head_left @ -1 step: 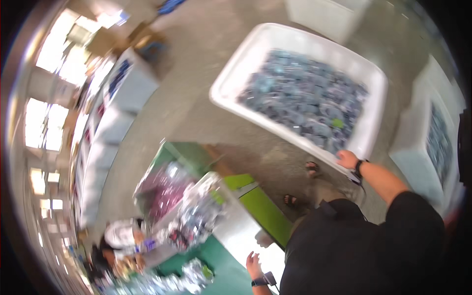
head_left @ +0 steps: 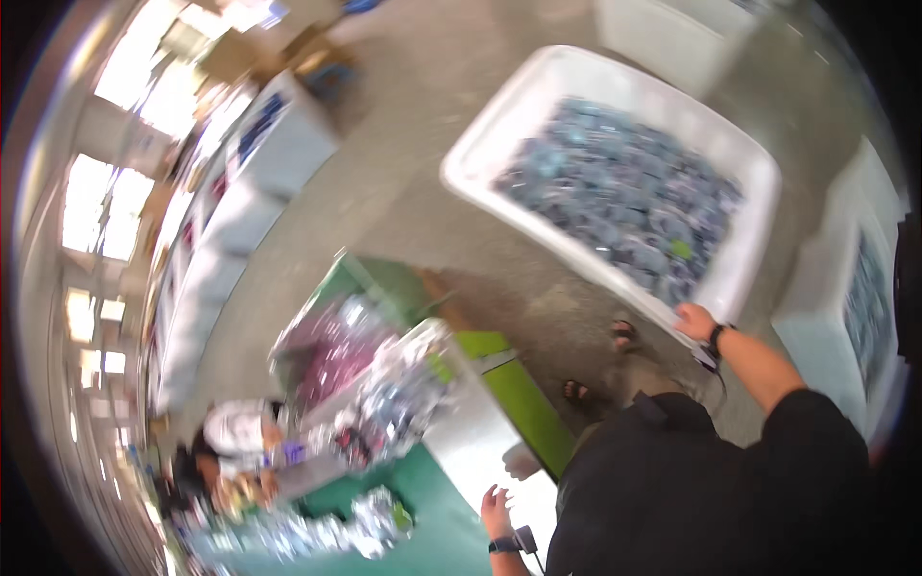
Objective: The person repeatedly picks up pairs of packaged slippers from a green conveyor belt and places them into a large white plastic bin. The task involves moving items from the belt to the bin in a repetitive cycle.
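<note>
My right hand is curled over the near rim of the large white tub, close to its corner, fingers bent round the edge; the blur keeps me from seeing how firmly. My left hand hangs over the shiny metal tabletop, fingers loosely parted and bent; I can't tell whether it touches the surface.

The tub sits on the floor in front of me, and a broad layer of small grey-blue packets covers its bottom, with one bright green piece among them near my right hand. To my right, a second white tub holds similar grey-blue contents.

On my left, beyond the tabletop, a green bin contains pinkish, clear-wrapped packets. Next to it, a heap of glossy packets lies at the far end of the metal surface. Further left, a co-worker leans near the green worktop, which carries another shiny pile.
</note>
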{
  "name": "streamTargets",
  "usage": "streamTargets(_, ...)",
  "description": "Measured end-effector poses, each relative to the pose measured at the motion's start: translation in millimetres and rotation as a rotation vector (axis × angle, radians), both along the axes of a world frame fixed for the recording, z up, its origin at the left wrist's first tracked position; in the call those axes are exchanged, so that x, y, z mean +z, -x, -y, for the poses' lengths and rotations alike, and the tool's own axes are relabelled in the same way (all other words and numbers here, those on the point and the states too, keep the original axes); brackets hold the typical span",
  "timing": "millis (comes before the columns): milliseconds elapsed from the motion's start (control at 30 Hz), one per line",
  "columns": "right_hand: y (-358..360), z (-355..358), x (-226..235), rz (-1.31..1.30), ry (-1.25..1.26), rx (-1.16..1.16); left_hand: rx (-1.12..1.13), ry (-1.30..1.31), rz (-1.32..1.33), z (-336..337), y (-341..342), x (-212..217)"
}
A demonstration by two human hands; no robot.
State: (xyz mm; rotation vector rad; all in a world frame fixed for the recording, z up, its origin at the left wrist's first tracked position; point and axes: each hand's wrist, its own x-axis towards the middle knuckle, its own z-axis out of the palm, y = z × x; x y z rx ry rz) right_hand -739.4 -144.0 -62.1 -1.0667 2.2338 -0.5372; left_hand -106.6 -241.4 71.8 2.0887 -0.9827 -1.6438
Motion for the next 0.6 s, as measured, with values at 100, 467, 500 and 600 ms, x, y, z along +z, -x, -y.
streamTargets(100,-25.5,-11.3,3.3,-0.144,0.128,0.029,0.064,0.098,0.046,-9.2,-39.6,-14.3)
streamTargets(467,-54.0,-13.2,34.7,0.460,-0.308,-0.085,0.163,0.504,0.574,17.4,-187.1,-71.2)
streamTargets(500,-59.7,-5.3,45.7,0.467,-0.304,-0.056,0.161,0.533,0.700,19.4,-205.1,-69.3)
streamTargets(600,-67.5,16.7,81.3,0.394,-0.335,0.070,0.165,0.628,0.905,51.3,-245.2,-57.0)
